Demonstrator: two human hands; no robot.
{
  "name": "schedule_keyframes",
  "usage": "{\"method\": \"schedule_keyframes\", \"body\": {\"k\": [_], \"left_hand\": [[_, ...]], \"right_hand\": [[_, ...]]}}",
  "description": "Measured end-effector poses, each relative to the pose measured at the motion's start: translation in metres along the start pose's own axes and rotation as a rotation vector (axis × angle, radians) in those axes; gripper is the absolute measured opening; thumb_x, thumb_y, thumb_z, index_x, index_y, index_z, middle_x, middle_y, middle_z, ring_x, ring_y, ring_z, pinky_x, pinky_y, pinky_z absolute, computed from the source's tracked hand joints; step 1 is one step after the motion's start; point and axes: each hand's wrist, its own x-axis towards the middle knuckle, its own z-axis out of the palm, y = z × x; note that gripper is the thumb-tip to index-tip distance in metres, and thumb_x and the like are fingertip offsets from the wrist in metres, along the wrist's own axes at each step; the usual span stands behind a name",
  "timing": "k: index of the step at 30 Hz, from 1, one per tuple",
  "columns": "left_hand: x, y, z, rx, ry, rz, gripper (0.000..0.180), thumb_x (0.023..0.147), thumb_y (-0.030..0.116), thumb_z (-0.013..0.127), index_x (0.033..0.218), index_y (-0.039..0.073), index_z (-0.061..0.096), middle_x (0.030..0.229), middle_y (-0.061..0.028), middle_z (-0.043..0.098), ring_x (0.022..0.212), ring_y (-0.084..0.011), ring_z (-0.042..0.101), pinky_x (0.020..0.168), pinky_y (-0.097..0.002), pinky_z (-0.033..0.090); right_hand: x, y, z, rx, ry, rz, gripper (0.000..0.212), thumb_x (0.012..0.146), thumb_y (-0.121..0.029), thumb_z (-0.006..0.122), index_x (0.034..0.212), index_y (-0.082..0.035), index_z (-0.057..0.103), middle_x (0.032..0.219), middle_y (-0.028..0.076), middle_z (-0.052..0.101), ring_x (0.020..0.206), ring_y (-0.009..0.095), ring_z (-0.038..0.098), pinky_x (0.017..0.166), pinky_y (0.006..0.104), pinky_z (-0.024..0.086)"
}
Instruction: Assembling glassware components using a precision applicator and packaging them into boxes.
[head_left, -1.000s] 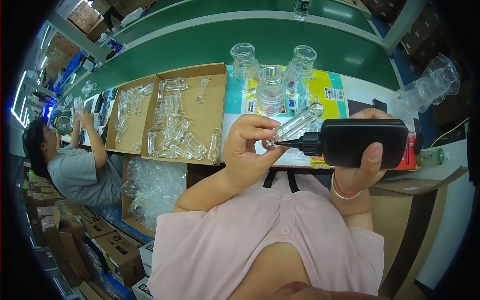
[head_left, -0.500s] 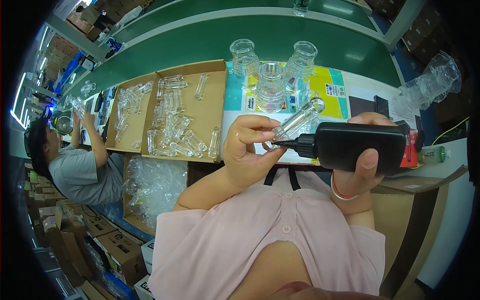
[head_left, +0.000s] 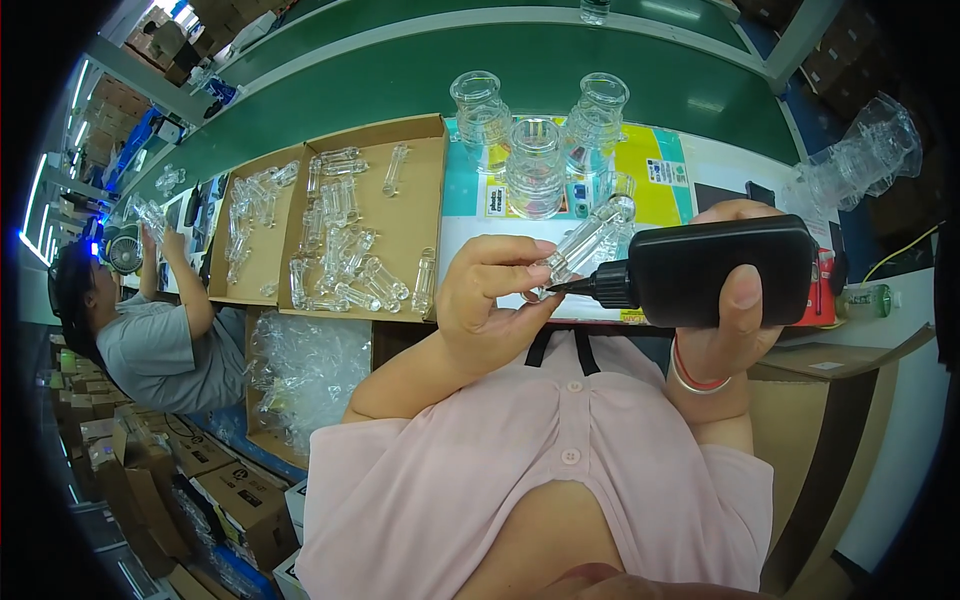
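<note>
- The black bottle [head_left: 725, 270] lies on its side in the air, its pointed nozzle [head_left: 600, 286] aimed left.
- The right hand [head_left: 728, 345] is curled around the bottle, thumb across the side facing the wearer.
- Left of the bottle, the left hand [head_left: 485, 295] is nearly closed, fingertips and thumb pinching one end of a clear rod-like piece [head_left: 595, 235].
- That piece slants up toward the bottle's far side; the nozzle tip is at its pinched end, though contact cannot be told.
- Beyond the bottle, three clear ribbed vessels [head_left: 535, 165] stand upright on the table [head_left: 390, 80].
- Well left of the bottle, a cardboard tray [head_left: 418, 190] holds many similar clear pieces [head_left: 345, 205].
</note>
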Motion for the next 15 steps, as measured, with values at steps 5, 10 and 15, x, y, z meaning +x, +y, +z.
{"method": "schedule_keyframes", "body": {"k": [5,10,15], "left_hand": [[0.003,0.001,0.0,0.059,0.011,0.014,0.042,0.054,-0.012,0.071,0.089,0.004,0.054,0.091,-0.0135,0.058,0.079,-0.0222,0.059,0.06,-0.0256,0.049],[0.003,0.004,0.0,0.11,0.023,0.025,0.041,0.054,-0.011,0.071,0.09,0.003,0.058,0.09,-0.0127,0.058,0.076,-0.0214,0.059,0.06,-0.0264,0.048],[0.005,0.003,-0.001,0.095,-0.009,-0.012,0.041,0.054,-0.009,0.072,0.091,0.002,0.059,0.09,-0.0121,0.057,0.079,-0.0218,0.057,0.066,-0.0293,0.047]], "right_hand": [[-0.004,-0.006,-0.006,0.015,-0.063,-0.018,0.045,0.077,-0.031,0.064,0.104,-0.004,0.039,0.088,0.015,0.056,0.077,0.021,0.057,0.071,0.0312,0.048],[-0.004,-0.01,-0.022,-0.205,-0.303,-0.322,0.048,0.075,-0.026,0.068,0.108,-0.006,0.038,0.088,0.017,0.058,0.076,0.023,0.059,0.07,0.0338,0.049],[-0.011,-0.008,-0.016,-0.375,-0.27,-0.523,0.051,0.085,-0.047,0.048,0.11,-0.005,0.033,0.083,0.015,0.053,0.063,0.019,0.053,0.056,0.0255,0.046]]}}
